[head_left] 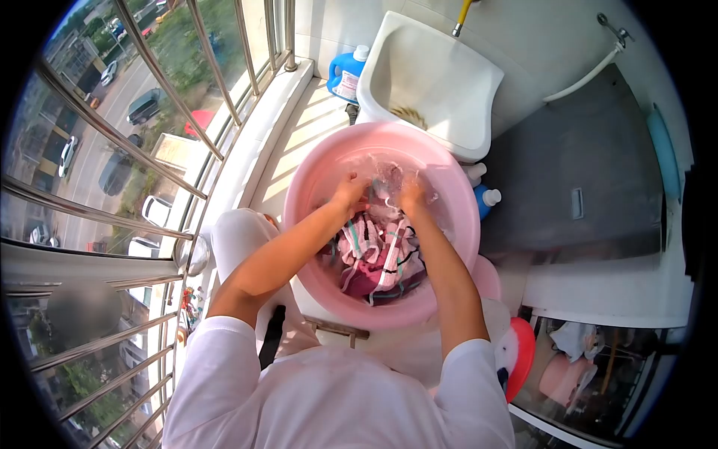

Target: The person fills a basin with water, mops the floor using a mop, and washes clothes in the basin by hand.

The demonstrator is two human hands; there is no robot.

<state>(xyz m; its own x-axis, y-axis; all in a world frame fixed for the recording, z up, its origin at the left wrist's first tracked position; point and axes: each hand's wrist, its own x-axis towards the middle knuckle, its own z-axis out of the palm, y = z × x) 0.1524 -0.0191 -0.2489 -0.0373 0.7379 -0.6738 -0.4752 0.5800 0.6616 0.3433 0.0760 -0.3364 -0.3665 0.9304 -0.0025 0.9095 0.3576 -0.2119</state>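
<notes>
A pink plastic basin (298, 187) holds water and a wet pink, white and dark striped cloth (381, 251). Over the far half of the basin, my left hand (351, 193) is closed on a part of the cloth. My right hand (411, 192) grips it too, a short way to the right. A wet stretch of the fabric runs between the two hands, with water splashing around it. The rest lies bunched in the basin below my wrists. My fingertips are partly hidden by the cloth and the splashes.
Beyond the basin stands a white sink (441, 82), with a blue detergent jug (345, 75) on its left. Another blue bottle (488, 200) is at the basin's right. A dark grey panel (572, 172) fills the right side. Metal window bars (142, 161) line the left.
</notes>
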